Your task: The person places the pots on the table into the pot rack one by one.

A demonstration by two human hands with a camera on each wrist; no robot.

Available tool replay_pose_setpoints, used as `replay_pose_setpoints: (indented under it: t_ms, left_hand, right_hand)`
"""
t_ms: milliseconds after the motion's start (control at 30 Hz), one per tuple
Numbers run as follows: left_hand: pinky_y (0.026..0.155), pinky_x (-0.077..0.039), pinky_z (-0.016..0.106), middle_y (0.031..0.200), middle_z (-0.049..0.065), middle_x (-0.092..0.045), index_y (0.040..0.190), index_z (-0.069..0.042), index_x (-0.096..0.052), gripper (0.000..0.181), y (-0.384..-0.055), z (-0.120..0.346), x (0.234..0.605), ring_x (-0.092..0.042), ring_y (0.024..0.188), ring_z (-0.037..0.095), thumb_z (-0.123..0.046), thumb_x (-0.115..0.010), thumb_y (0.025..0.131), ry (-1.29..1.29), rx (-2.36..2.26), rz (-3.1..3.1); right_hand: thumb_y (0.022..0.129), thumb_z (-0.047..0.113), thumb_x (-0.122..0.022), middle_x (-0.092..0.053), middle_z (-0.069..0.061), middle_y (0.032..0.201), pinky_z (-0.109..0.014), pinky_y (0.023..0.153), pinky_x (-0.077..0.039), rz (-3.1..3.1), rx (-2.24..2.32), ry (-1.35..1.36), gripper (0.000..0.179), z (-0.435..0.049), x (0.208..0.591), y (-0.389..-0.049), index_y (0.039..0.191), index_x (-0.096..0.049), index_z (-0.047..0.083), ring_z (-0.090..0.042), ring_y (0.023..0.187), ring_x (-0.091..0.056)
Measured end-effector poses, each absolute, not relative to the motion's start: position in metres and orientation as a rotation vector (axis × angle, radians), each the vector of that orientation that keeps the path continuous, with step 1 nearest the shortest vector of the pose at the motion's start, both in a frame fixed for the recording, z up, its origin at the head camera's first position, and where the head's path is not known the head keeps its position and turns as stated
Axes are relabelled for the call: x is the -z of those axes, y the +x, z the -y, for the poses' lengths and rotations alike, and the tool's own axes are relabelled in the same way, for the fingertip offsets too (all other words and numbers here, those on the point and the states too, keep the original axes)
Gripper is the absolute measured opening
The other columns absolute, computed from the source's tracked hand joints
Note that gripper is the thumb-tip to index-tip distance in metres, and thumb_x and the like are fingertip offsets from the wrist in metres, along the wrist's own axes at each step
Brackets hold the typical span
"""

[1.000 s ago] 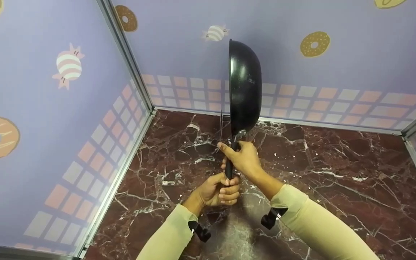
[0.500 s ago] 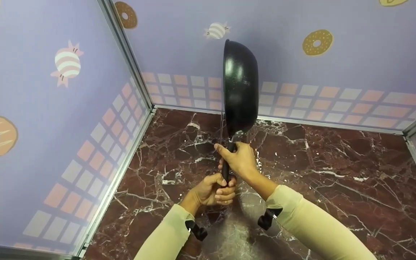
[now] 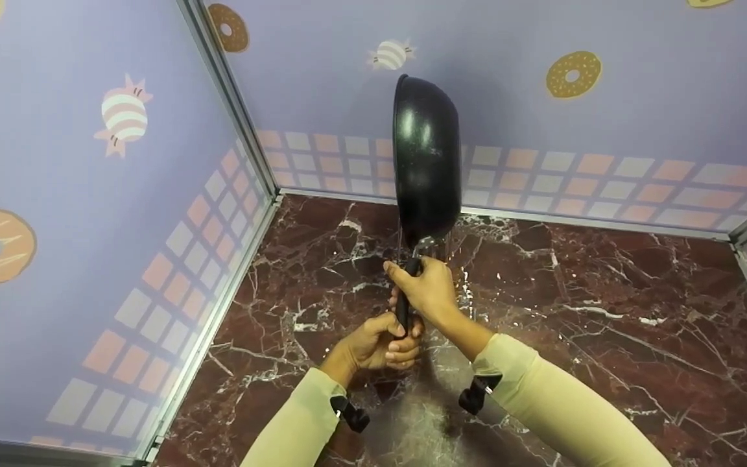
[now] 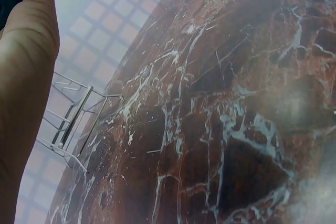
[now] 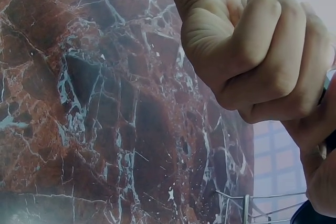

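A deep black frying pan [image 3: 426, 159] is held up on edge in the head view, its rounded outside facing right and its inside hidden. Its black handle [image 3: 403, 311] points down towards me. My left hand [image 3: 383, 344] grips the end of the handle, fingers curled round it. Above it, my right hand [image 3: 430, 290] holds the handle near the pan's metal joint, the thumb on the left side. A wire rack [image 4: 77, 114] shows in the left wrist view. In the head view the pan mostly hides it; whether they touch I cannot tell.
The dark red marbled tabletop [image 3: 607, 363] bears small white specks right of the hands. A patterned lilac wall [image 3: 672, 84] stands behind the pan, and another wall [image 3: 43, 175] closes the left side. Metal strips run along the table's edges.
The pan has shifted slightly left and turned a little, so more of its underside shows. Both hands have moved slightly left with it, keeping their hold on the handle.
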State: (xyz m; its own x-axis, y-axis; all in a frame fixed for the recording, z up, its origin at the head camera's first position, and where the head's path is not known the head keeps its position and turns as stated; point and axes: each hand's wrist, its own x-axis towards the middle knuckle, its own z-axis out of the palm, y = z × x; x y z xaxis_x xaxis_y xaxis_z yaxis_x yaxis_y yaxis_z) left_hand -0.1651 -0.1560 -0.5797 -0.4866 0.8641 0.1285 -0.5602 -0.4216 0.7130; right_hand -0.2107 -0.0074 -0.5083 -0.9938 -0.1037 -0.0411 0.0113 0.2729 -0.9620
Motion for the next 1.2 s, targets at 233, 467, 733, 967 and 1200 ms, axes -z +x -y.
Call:
replay_pose_setpoints:
  t_ms: [233, 467, 733, 967, 1200]
  left_hand:
    - [0.055, -0.041, 0.017, 0.068, -0.016, -0.055, 0.107, -0.017, -0.059, 0.021, -0.165, 0.158, 0.582, -0.049, 0.056, 0.001, -0.013, -0.043, 0.094, 0.619, -2.000, -0.780]
    - [0.054, -0.039, 0.016, 0.065, -0.017, -0.052, 0.108, -0.018, -0.059, 0.022, -0.165, 0.159, 0.583, -0.042, 0.052, 0.002, -0.013, -0.043, 0.093, 0.616, -1.984, -0.754]
    - [0.056, -0.042, 0.017, 0.069, -0.016, -0.055, 0.112, -0.016, -0.061, 0.024, -0.165, 0.162, 0.585, -0.045, 0.055, 0.003, -0.013, -0.044, 0.095, 0.619, -1.973, -0.760]
    - [0.061, -0.047, 0.021, 0.074, -0.012, -0.057, 0.122, -0.011, -0.057, 0.033, -0.163, 0.167, 0.586, -0.049, 0.061, 0.007, -0.007, -0.037, 0.096, 0.616, -1.980, -0.877]
    - [0.063, -0.048, 0.023, 0.075, -0.012, -0.056, 0.118, -0.014, -0.053, 0.034, -0.159, 0.174, 0.590, -0.053, 0.064, 0.006, -0.003, -0.032, 0.095, 0.616, -1.954, -0.936]
  right_hand:
    - [0.097, 0.032, -0.085, -0.075, -0.005, 0.063, -0.027, 0.049, -0.061, -2.349, 1.880, -0.047, 0.030, 0.010, 0.511, -0.211, 0.096, -0.067, 0.009, -0.014, 0.047, -0.072]
    - [0.097, 0.015, -0.082, -0.072, -0.007, 0.067, -0.030, 0.047, -0.062, -2.138, 2.005, -0.063, 0.030, 0.013, 0.513, -0.213, 0.110, -0.060, -0.001, -0.016, 0.047, -0.071]
    - [0.097, 0.012, -0.082, -0.070, -0.007, 0.064, -0.032, 0.046, -0.062, -2.106, 2.038, -0.077, 0.033, 0.014, 0.515, -0.213, 0.113, -0.059, -0.003, -0.016, 0.046, -0.071]
    - [0.095, 0.020, -0.088, -0.071, -0.007, 0.062, -0.032, 0.046, -0.062, -2.135, 2.032, -0.093, 0.042, 0.016, 0.522, -0.211, 0.113, -0.060, -0.005, -0.015, 0.045, -0.070]
    - [0.095, 0.028, -0.088, -0.071, -0.005, 0.058, -0.031, 0.044, -0.060, -2.258, 1.965, -0.081, 0.041, 0.023, 0.530, -0.206, 0.104, -0.060, 0.000, -0.015, 0.044, -0.070]
